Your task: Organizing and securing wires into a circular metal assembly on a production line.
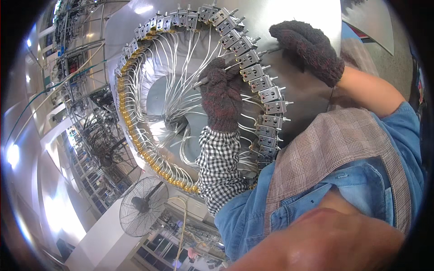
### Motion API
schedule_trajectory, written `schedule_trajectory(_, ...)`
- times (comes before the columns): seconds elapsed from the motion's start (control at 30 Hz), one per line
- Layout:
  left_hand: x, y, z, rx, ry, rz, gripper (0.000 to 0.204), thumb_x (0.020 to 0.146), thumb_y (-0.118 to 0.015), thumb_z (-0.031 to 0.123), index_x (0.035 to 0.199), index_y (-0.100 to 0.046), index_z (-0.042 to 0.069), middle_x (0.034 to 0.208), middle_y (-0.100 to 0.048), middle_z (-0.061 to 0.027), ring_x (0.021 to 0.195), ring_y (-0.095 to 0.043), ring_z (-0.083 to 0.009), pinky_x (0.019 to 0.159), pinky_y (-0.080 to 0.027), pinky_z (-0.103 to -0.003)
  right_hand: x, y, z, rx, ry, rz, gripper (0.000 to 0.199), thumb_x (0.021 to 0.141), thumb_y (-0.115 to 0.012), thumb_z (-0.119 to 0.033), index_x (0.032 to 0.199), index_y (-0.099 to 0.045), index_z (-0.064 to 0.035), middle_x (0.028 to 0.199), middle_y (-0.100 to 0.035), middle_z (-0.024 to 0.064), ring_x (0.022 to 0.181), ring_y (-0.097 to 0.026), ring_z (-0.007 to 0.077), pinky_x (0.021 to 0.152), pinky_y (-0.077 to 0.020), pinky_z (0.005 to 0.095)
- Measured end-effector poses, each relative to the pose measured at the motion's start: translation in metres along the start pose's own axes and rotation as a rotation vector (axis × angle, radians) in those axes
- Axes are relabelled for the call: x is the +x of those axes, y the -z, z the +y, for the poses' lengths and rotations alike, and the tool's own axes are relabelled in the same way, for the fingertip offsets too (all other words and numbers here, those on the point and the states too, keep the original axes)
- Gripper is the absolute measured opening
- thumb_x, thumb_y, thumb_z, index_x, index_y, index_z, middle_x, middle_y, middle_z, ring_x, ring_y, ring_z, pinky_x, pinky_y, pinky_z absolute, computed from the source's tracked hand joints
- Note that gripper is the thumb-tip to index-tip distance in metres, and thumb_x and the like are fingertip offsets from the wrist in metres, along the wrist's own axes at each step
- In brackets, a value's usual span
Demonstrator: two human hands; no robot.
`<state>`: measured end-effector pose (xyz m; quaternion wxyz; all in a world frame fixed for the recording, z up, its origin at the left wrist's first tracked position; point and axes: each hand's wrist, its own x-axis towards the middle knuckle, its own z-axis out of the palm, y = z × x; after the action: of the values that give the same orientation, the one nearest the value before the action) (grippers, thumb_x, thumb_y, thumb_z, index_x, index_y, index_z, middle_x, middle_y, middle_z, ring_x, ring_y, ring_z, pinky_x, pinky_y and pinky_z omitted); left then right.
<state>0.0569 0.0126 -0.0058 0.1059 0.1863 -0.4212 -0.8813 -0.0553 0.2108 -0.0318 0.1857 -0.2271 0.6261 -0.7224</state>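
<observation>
A large ring of small grey metal clamp blocks (260,84) with protruding bolts lies in front of me. White wires (174,86) run from the ring to a bundle near its middle. My left hand (220,90), in a dark knitted glove, is inside the ring, closed around a thin metal rod (200,83) that points toward a block on the right side. Outside that same side, my right hand (309,50), gloved alike, is curled beside the bolts; a slim metal piece reaches from its fingers toward a block. What its fingers hold is mostly hidden.
The ring rests on a shiny metal surface (307,101). Brass-coloured fittings (135,135) line its left and lower edge. A black caged fan (142,204) stands beyond the lower left. Racks with machinery (101,142) and a hanging cable (58,83) are at the left.
</observation>
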Motion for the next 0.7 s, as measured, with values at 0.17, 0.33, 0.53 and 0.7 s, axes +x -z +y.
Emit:
schedule_trajectory(0.17, -0.003, 0.000, 0.001, 0.118, -0.063, -0.029, 0.021, 0.088, -0.043, 0.009, 0.106, -0.043, -0.003, 0.103, -0.051, -0.0172, 0.094, -0.056, -0.0283, 0.080, -0.051, -0.037, 0.001, -0.009, -0.019, 0.157, -0.220, 0.016, 0.032, 0.086, -0.051, -0.023, 0.113, -0.052, -0.0064, 0.090, -0.058, 0.0067, 0.076, -0.056, 0.0103, 0.068, -0.0471, 0.0234)
schedule_trajectory(0.33, -0.004, -0.006, 0.004, 0.012, 0.007, 0.013, 0.020, 0.088, -0.043, 0.008, 0.105, -0.042, -0.002, 0.102, -0.051, -0.0165, 0.094, -0.055, -0.0284, 0.081, -0.051, -0.038, 0.001, -0.002, -0.004, -0.137, -0.060, -0.008, 0.030, 0.085, -0.052, -0.021, 0.112, -0.053, -0.0064, 0.086, -0.059, 0.0056, 0.074, -0.056, 0.0089, 0.063, -0.0470, 0.0226)
schedule_trajectory(0.53, -0.003, -0.003, -0.003, 0.112, -0.063, 0.014, 0.025, 0.089, -0.045, 0.017, 0.107, -0.045, 0.000, 0.100, -0.054, -0.0121, 0.088, -0.056, -0.0210, 0.074, -0.050, -0.031, 0.007, -0.010, -0.011, 0.042, -0.240, 0.109, 0.030, 0.083, -0.055, -0.028, 0.104, -0.057, -0.0061, 0.069, -0.057, 0.0032, 0.055, -0.052, 0.0078, 0.045, -0.0414, 0.0213)
schedule_trajectory(0.7, -0.001, -0.006, 0.003, 0.201, -0.041, 0.028, 0.024, 0.089, -0.046, 0.017, 0.105, -0.045, 0.000, 0.100, -0.054, -0.0122, 0.089, -0.056, -0.0195, 0.074, -0.051, -0.029, 0.015, -0.010, -0.027, -0.045, -0.502, 0.069, 0.035, 0.081, -0.056, -0.035, 0.100, -0.059, -0.0065, 0.060, -0.054, 0.0033, 0.048, -0.050, 0.0094, 0.040, -0.0393, 0.0229)
